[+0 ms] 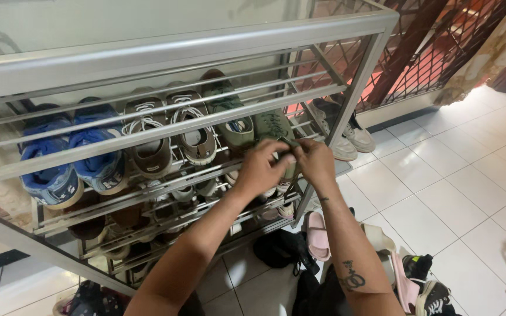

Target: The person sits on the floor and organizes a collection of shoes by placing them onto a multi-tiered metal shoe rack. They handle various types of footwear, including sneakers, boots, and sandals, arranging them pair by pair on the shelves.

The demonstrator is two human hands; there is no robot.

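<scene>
Both my hands reach into a grey metal shoe rack (346,111). My left hand (260,167) and my right hand (314,162) meet at the heel opening of an olive green sneaker (273,126) on the upper shelf, fingers pinching its laces or tongue. A second green sneaker (229,117) lies just left of it. Further left sit a pair of brown sneakers with white laces (171,131) and a pair of blue shoes (71,158).
Lower shelves hold several more shoes, mostly hidden behind the bars. White sneakers (349,137) stand on the tiled floor behind the rack. Pink slippers (317,234), a black bag (279,248) and black sneakers (431,292) lie near my legs. A red metal grille (434,52) closes the back.
</scene>
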